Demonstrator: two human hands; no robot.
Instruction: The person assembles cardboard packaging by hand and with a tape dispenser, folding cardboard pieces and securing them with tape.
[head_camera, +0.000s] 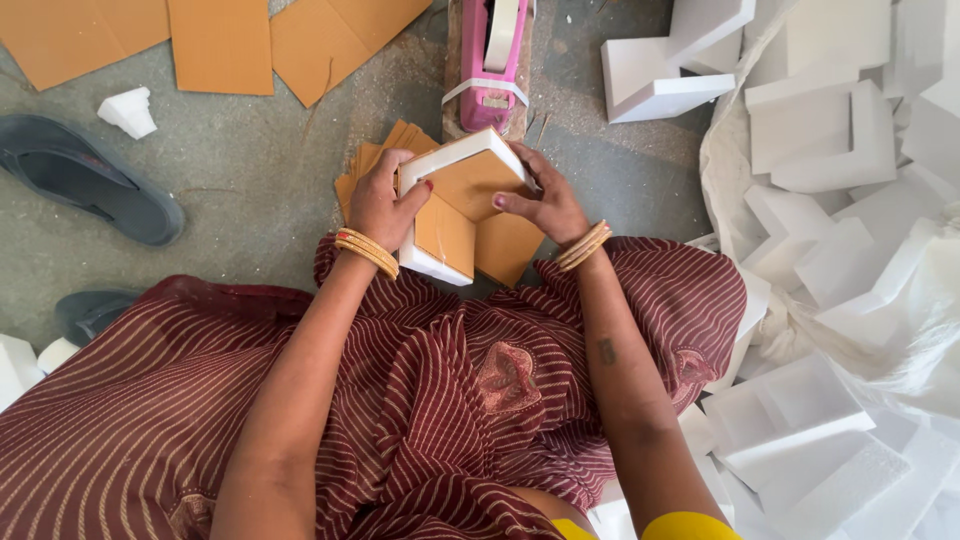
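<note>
A single head-worn camera looks steeply down from above the person's lap, close over the pink tape dispenser (490, 65) at the top centre. Grey floor fills the view left of the dispenser, white foam pieces (830, 130) to its right.

Both forearms extended forward; left hand (378, 205) and right hand (548, 207) face inward, fingers (512, 200) curled in a grip.

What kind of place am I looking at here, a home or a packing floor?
Probably an informal packing workshop, worked from the floor: white foam pieces heaped at the right, cut cardboard sheets on the concrete, and a pink tape dispenser ahead of both hands.
</note>
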